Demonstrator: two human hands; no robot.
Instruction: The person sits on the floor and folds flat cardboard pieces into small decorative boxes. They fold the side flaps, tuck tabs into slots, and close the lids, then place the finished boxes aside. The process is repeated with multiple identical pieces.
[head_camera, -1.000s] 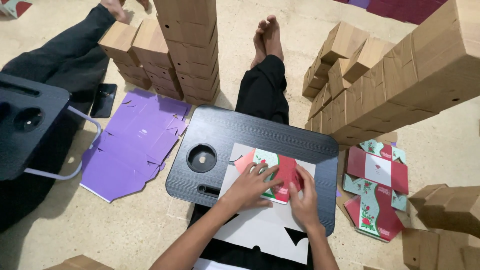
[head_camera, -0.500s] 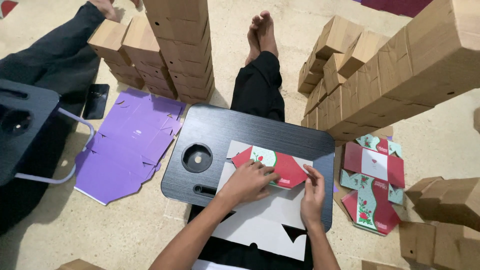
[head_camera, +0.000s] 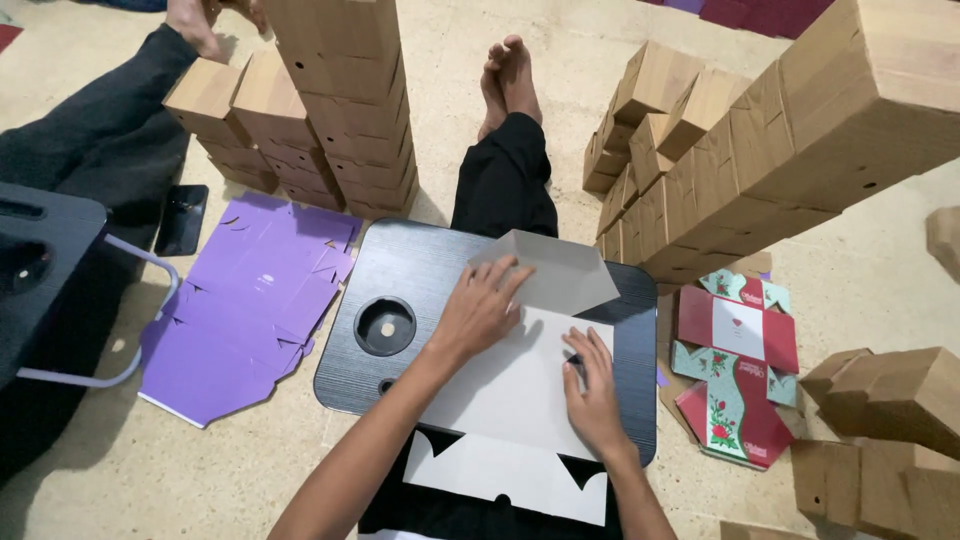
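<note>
flat white cardboard box blank (head_camera: 520, 385) lies plain side up on the black lap tray (head_camera: 420, 275), its far flap folded up, its near end hanging over the tray edge. left hand (head_camera: 480, 310) and right hand (head_camera: 592, 385) press it with flat open fingers, nothing gripped.

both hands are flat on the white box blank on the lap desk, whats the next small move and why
Probably run the left hand along the crease to press the raised far flap down flat. That flap stands half folded, while the right hand pins the white box blank to the black lap desk.
</note>
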